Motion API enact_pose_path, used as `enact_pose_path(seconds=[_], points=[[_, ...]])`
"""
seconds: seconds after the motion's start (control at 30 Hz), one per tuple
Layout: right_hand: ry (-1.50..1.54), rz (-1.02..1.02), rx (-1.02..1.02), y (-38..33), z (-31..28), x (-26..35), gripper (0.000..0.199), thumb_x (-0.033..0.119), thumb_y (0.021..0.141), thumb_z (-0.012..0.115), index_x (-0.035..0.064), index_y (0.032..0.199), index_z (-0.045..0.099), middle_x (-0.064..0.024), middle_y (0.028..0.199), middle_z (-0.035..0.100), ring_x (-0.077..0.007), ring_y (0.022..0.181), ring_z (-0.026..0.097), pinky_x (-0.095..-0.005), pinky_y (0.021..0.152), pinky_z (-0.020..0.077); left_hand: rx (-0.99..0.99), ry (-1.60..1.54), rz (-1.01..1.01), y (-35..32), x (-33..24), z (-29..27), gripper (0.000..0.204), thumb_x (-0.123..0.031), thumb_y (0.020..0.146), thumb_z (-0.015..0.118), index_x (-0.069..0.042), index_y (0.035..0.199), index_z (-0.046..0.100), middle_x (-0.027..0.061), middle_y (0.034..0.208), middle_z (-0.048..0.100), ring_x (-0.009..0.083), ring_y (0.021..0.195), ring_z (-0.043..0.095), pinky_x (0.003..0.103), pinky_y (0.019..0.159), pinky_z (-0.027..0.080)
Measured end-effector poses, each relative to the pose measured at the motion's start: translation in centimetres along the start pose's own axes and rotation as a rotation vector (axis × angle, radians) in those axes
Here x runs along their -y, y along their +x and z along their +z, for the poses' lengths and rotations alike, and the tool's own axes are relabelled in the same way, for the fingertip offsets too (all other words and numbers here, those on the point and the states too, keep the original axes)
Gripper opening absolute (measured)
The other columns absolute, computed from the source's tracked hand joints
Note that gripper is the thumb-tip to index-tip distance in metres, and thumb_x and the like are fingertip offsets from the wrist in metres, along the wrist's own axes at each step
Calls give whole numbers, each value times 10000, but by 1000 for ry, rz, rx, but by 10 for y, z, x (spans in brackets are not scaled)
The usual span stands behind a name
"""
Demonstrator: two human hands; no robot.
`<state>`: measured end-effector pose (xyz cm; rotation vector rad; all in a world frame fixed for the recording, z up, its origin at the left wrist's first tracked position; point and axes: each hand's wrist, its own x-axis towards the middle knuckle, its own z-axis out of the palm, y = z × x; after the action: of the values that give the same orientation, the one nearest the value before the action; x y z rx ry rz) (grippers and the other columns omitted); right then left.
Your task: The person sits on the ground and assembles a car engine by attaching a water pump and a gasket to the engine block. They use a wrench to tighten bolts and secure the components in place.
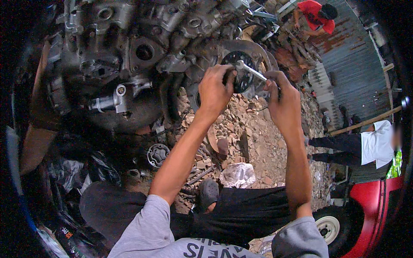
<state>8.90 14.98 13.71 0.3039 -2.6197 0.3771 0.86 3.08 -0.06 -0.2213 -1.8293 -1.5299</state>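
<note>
Silver-coloured steel catches the light on a wrench held in front of a dark round wheel on the side of a grimy engine. The wrench's head lies over the wheel's upper middle, and its shaft slants down to the right hand, whose fingers are closed around the far end. Whether the head is seated on a bolt cannot be made out. The left hand is bent at the wheel's left edge, thumb and fingers curled; whether it grips the rim cannot be told. A curved metal housing rings the wheel's upper and right sides.

Left of the hands, a bright metal fitting juts from the engine's lower part. Below it, a round metal casting lies just beside the left forearm. Between the forearms, broken stone covers the ground, with a crumpled white cloth near a grey shoe.

Farther off at upper right, a person in a red shirt and dark cap bends forward near corrugated metal sheeting. Another person in a white shirt appears sideways at the right, above a red vehicle with a pale-rimmed wheel.
</note>
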Motion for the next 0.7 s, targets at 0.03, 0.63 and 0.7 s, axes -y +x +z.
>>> enact_pose_path(seconds=[0.03,0.63,0.7], points=[[-6,-2,-13,2,0,1,142,82,948,553,52,1079,600,-234,846,661,-425,799,653,-477,682,491,-8,-43,-73,0,0,1,197,-199,857,703,-41,974,704,155,961,681,353,897,646,403,791,511],[-336,-164,59,24,-22,-5,177,85,906,571,45,1075,603,-214,878,648,-407,865,626,-491,744,487,81,6,-278,3,-17,0,240,-237,842,699,-4,897,709,217,879,692,414,842,656,462,760,499],[-353,-177,58,26,-23,-3,175,93,906,572,36,1069,600,-216,884,645,-408,879,620,-497,758,484,109,24,-307,4,-18,-2,242,-235,840,699,-2,904,706,219,877,691,416,841,655,469,762,500]])
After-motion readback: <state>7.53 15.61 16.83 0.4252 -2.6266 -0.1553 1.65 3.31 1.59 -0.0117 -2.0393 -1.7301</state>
